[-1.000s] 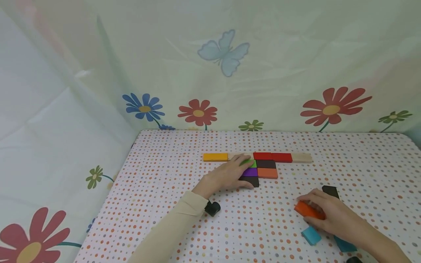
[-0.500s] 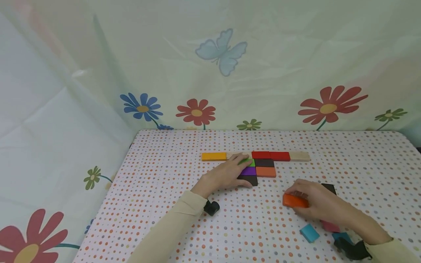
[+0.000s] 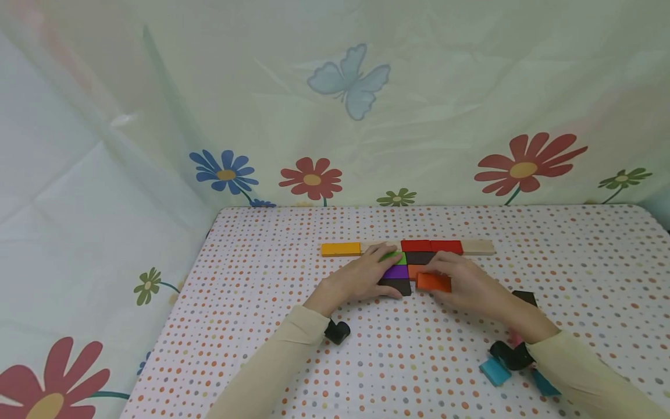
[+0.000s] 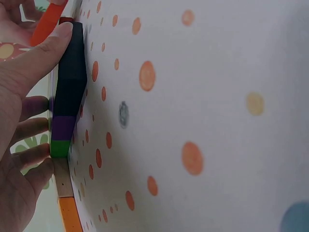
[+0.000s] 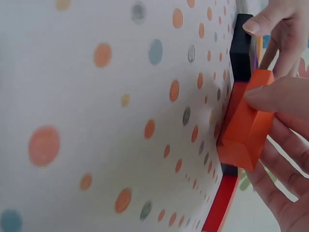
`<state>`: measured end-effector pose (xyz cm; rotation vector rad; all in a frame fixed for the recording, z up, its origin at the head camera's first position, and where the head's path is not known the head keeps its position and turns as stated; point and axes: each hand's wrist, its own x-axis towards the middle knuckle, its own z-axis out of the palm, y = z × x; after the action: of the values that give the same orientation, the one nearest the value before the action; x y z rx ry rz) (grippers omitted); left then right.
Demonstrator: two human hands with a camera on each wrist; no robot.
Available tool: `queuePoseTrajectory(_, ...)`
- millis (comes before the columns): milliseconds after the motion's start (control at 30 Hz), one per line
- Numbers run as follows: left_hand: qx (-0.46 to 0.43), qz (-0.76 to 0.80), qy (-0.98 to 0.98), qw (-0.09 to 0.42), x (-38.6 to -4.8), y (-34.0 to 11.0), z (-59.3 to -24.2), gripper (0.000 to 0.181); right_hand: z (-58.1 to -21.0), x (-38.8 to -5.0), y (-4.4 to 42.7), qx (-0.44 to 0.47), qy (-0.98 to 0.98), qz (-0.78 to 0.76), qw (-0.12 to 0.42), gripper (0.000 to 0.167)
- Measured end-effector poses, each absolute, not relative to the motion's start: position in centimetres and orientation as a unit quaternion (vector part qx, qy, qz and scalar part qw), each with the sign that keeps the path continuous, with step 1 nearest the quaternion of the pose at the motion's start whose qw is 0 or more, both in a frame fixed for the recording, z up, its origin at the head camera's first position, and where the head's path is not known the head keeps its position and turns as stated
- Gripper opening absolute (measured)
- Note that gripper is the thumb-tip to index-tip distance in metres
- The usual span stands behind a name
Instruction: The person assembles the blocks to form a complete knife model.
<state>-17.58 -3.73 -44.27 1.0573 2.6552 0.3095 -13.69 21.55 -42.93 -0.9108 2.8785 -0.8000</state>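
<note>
My left hand [image 3: 356, 276] rests on a small group of flat wooden blocks: a green block [image 3: 400, 258], a purple block [image 3: 396, 272] and a black block [image 3: 396, 286]. Its thumb lies on the black block in the left wrist view, fingers spread over the others. My right hand [image 3: 471, 285] pinches a bright orange block [image 3: 434, 283] between thumb and fingers. That block is tilted in the right wrist view, beside the black block and in front of a duller orange block [image 3: 412, 272], which it partly covers. Another dark block [image 3: 419, 258] lies behind.
A row behind the group holds a yellow block [image 3: 340, 249], two red blocks [image 3: 431, 246] and a plain wood block [image 3: 478, 247]. At the right lie a black block [image 3: 525, 297], a light blue block [image 3: 494, 370] and a teal block [image 3: 545, 383] near my right sleeve.
My right hand has carried the orange block leftward and away from me, from the right-hand loose blocks to the group. My left hand has stayed on the blocks.
</note>
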Motion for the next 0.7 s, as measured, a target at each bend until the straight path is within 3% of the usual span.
queuePoseTrajectory(400, 0.373, 0.11, 0.912, 0.129, -17.5, -3.8, -44.3, 0.084, -43.2, -13.6, 20.3, -0.313, 0.926, -0.212, 0.02, 0.048)
queuePoseTrajectory(700, 0.371, 0.11, 0.913, 0.13, -17.5, -3.9, -44.3, 0.084, -43.5, -13.3, 19.9, -0.321, 0.929, -0.187, 0.005, 0.039)
